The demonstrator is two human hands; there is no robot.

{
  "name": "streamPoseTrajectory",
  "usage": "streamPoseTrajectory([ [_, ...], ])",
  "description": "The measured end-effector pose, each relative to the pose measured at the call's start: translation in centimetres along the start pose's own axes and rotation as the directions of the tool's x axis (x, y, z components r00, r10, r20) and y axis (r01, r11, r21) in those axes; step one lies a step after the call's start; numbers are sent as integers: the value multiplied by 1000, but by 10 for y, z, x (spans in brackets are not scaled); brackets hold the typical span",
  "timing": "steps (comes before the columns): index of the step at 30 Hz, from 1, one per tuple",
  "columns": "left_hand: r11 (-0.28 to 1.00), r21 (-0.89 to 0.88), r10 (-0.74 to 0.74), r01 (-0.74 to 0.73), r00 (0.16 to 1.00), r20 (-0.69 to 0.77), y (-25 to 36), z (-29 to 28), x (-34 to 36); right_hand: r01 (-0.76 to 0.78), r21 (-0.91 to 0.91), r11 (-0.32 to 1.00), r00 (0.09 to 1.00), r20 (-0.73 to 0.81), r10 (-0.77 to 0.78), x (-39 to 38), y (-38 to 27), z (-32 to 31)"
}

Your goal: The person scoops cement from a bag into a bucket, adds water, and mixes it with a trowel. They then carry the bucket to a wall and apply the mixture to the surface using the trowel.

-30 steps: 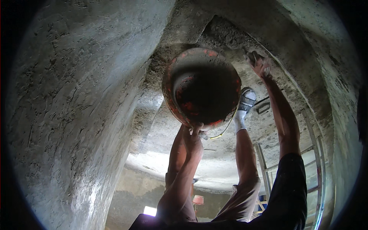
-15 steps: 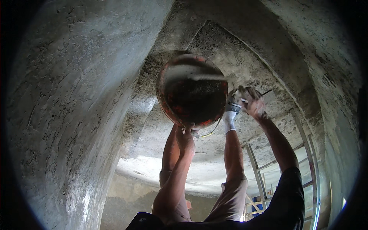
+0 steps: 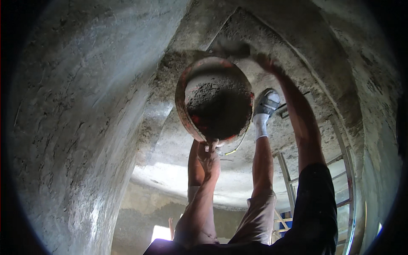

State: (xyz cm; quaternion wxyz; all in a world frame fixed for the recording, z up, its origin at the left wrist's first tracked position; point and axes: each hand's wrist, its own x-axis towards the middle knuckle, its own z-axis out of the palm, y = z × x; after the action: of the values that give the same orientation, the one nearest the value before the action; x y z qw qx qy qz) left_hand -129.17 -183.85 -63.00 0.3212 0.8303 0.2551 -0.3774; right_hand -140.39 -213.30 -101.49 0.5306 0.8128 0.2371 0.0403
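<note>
A round, red-stained bucket [image 3: 182,100] hangs in front of me, with grey wet mortar [image 3: 216,95] inside it. My left hand [image 3: 211,148] grips its near rim, fingers folded over the edge. Beyond the bucket's far right side, my right hand [image 3: 268,64] is blurred by motion. It holds what looks like a trowel [image 3: 236,49], a dark smeared blade stretching left from the fingers over the far rim. Inside the bucket, the lower part lies in deep shadow.
Rough plastered walls [image 3: 85,106] curve up on both sides. My leg in a white sock and dark shoe [image 3: 268,101] stands right of the bucket, beside a dark bar on the floor. A metal ladder-like frame [image 3: 346,178] stands at right.
My right hand has swung up and left with the trowel, from beside the shoe to beyond the bucket. More of the mortar shows. My left hand keeps its hold on the rim.
</note>
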Motion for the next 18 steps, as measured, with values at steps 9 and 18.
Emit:
streamPoseTrajectory([
  [9,987,-156,-25,32,999,46,18,-17,-35,-801,526,285,594,758,270,-45,45,15],
  [18,986,-158,-34,52,993,115,28,-1,-46,-555,-315,-770,288,796,-533,-61,129,-23],
])
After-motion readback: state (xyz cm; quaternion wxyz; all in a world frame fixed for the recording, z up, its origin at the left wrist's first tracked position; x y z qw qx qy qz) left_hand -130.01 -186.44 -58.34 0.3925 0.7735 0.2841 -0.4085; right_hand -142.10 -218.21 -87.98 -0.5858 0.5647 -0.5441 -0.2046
